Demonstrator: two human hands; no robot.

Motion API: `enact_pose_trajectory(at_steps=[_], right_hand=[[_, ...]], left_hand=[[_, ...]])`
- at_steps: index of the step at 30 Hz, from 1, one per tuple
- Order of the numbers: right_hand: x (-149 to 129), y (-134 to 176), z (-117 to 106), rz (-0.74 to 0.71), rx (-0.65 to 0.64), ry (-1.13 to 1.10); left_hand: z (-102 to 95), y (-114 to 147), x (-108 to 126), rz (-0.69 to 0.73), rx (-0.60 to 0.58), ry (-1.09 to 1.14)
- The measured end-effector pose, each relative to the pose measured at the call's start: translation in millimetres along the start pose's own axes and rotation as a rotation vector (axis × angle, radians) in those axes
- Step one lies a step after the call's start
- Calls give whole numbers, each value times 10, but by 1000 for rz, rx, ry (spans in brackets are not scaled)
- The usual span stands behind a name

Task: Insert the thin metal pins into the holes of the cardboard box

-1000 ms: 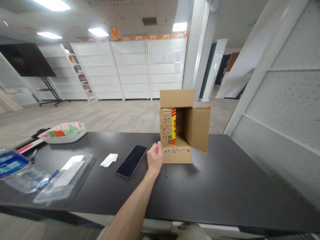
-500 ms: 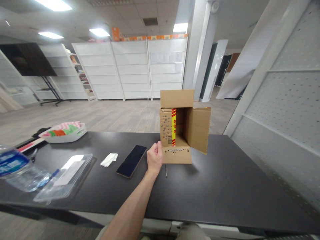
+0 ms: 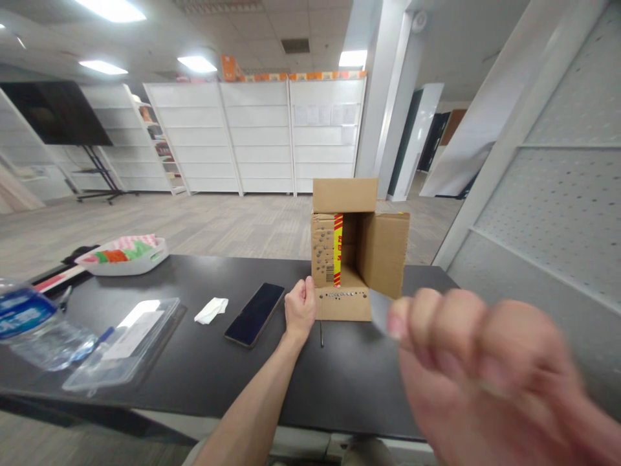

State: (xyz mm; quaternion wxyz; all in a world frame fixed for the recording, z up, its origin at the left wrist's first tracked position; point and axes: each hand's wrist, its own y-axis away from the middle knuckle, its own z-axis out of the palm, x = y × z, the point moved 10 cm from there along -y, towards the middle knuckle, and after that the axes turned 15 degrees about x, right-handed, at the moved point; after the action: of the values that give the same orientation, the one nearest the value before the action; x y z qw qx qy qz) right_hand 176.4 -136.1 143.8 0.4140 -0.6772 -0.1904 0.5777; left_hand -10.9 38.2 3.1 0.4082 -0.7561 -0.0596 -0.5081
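Shelf [image 3: 257, 139]: big & white, at the back of the room, w/ orange stuff along the top.
Table [image 3: 349, 388]: black & flat, right in front of you.
TV [image 3: 55, 113]: big dark one on a stand, far off to yr L.
Box [image 3: 376, 252]: brown card, stands on the table nr the middle, open side facing you. Top flap up, R flap swung out, bottom flap down toward you. L flap covers part of the hole, w/ red & yellow tape. Gray dots on the L flap, more in a row on the bottom one.
Basket [image 3: 150, 262]: white, on the far L of the table, w/ bright stuff in it.
Case [image 3: 114, 372]: clear & flat, w/ paper on it, on yr L.
Bottle [image 3: 48, 336]: clear w/ blue label, tipped over, by the case.
R hand [image 3: 490, 356]: yrs, blurry & close to you, fingers curled tight around a thin pale piece [image 3: 381, 312] that pokes out toward the box.
L hand [image 3: 301, 305]: yrs, balled up at the box's low L edge; can't tell if it has hold of the card.
Phone [image 3: 255, 314]: dark screen up, just L of yr L hand.
Tissue [image 3: 211, 310]: white, crumpled, btwn case & phone.
Rod [image 3: 321, 335]: thin, dark, on the table, sticks out toward you by the bottom flap.
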Motion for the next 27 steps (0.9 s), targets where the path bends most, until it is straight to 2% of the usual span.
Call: enact_pose_trajectory(at_steps=[3, 6, 11, 16, 27], right_hand=[[410, -260, 264, 94, 115, -76], [944, -225, 578, 146, 6, 174], [1426, 28, 789, -45, -144, 570], [1616, 128, 847, -130, -165, 742], [1726, 170, 841, -113, -111, 775]], left_hand=[[-7, -6, 13, -7, 3, -1], [-15, -9, 39, -14, -6, 2], [-16, -3, 52, -29, -23, 13], [-1, 2, 12, -51, -19, 29], [14, 2, 19, -35, -22, 32]])
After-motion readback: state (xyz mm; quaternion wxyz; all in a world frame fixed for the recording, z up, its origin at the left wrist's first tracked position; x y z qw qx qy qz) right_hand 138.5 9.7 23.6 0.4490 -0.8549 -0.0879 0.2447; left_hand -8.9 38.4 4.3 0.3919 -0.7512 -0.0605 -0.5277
